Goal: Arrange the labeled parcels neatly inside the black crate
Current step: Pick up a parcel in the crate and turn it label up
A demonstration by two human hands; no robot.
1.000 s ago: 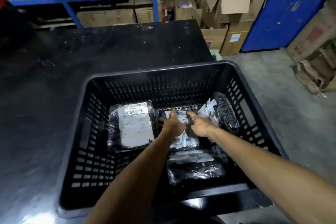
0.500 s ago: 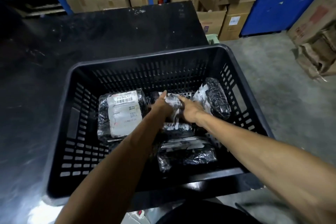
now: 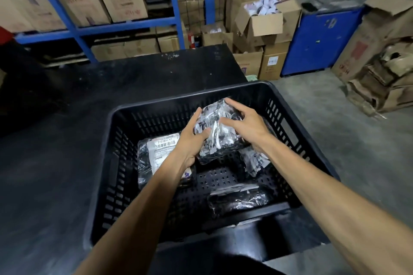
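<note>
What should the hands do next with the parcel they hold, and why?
Probably lower the parcel, gripped by the left hand and right hand, onto the bare crate floor between the labeled parcel and the near one; that spot looks free.

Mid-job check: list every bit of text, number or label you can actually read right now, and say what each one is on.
"310-BAL17": top of the white label, above a barcode, on the parcel at the crate's left.
Smaller print lower on that label: too blurred to read.
Labels on the parcel held in both hands: unreadable.
Label on the near parcel: unreadable.
Red and purple print on the cardboard boxes: too blurred to read.
</note>
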